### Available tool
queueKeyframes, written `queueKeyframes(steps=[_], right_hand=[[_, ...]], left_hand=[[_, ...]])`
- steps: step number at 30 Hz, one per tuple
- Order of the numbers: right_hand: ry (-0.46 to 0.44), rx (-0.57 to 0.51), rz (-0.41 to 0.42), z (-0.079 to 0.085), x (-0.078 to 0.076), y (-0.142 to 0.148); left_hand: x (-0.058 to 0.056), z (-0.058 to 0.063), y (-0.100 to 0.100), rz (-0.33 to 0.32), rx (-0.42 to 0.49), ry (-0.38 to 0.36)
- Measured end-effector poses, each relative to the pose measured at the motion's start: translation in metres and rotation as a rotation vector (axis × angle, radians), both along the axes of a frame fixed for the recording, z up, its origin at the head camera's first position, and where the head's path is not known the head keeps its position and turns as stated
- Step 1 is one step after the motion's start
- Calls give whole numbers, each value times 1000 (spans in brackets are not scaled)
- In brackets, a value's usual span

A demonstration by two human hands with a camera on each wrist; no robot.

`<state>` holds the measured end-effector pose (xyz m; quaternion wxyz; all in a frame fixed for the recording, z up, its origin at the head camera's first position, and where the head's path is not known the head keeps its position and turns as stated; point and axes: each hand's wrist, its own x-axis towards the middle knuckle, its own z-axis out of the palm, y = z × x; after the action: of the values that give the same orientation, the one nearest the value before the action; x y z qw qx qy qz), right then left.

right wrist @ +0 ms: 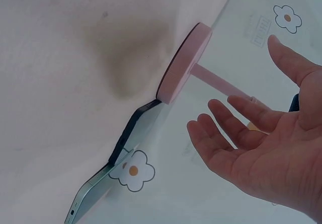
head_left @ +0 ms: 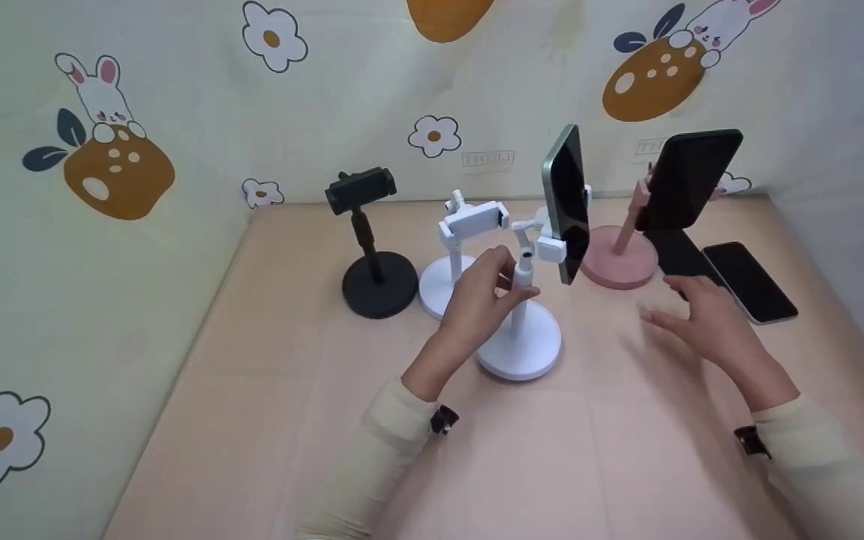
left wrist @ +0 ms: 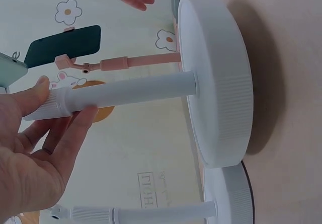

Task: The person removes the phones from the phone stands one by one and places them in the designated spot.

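My left hand (head_left: 478,298) grips the upper pole of a white phone stand (head_left: 520,352) between thumb and fingers, and its round base stands on the table. A green-edged phone (head_left: 568,206) sits upright in that stand's clamp. In the left wrist view the fingers (left wrist: 70,146) lie against the ribbed collar and pole. My right hand (head_left: 717,322) is held over the table with loosely bent fingers and nothing in them. Nearest to it are a pink phone stand (head_left: 619,262) holding a dark phone (head_left: 691,180), and two phones lying flat, a black one (head_left: 676,255) and a light-edged one (head_left: 751,281).
A second white phone stand (head_left: 475,221) stands just behind my left hand, its clamp without a phone. Further left is a black phone stand (head_left: 379,289). A patterned cloth wall (head_left: 357,97) rises behind the table (head_left: 274,420) and at both sides.
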<state>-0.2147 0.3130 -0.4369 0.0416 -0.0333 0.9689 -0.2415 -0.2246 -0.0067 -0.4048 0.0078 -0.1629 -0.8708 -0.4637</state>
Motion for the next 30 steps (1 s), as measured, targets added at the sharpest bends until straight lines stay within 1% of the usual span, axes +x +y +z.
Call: queueKeyframes(steps=[8,14,18,24,30], right_hand=[[41,1,21,3,2,-5],[35,6,24,4,2,-8],[24,2,19,5,2,-10],[21,-9,22,6,2,-13],[28,-24,35,8,4,-19]], left_hand=[[9,-3,-8,11,-13,-48],[13,-5,-11,34,-53,-46],[15,-6,-12,38,-65,-31],[17,-7,-12,45,-71,-25],[16,-8,-11,51,-80,-50]])
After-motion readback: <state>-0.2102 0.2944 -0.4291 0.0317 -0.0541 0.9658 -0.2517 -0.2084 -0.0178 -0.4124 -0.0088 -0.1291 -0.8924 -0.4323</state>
